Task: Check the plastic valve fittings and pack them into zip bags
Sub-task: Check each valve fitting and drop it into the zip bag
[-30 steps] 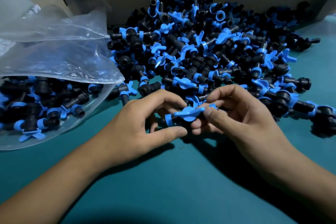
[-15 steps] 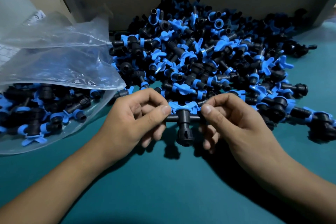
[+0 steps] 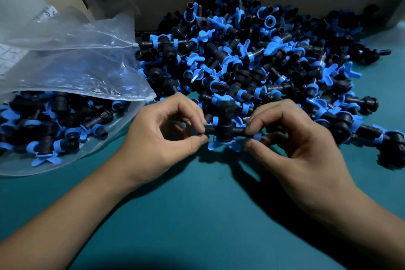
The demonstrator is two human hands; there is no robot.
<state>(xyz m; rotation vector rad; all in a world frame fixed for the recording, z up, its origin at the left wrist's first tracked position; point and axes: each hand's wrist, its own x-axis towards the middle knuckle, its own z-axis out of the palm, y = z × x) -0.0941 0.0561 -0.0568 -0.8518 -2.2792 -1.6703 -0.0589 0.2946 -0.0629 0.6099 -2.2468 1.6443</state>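
a: what's in the bag?

b: from my feed, the clear zip bag [image 3: 72,68] lies at the left on the teal tabletop [image 3: 197,215], its mouth open toward the pile, with many black-and-blue fittings inside. the loose pile [image 3: 263,57] fills the far middle and right.

a: and the piece being checked?

b: the valve fitting [image 3: 224,130] is at the pile's near edge, between my hands. black cross-shaped body, blue wing handle underneath, one stub pointing away. my left hand [image 3: 162,138] pinches the left stub, my right hand [image 3: 291,144] the right one.

a: any change?

b: half a second ago the thick stub pointed toward me; now it's flipped, handle on the near side.
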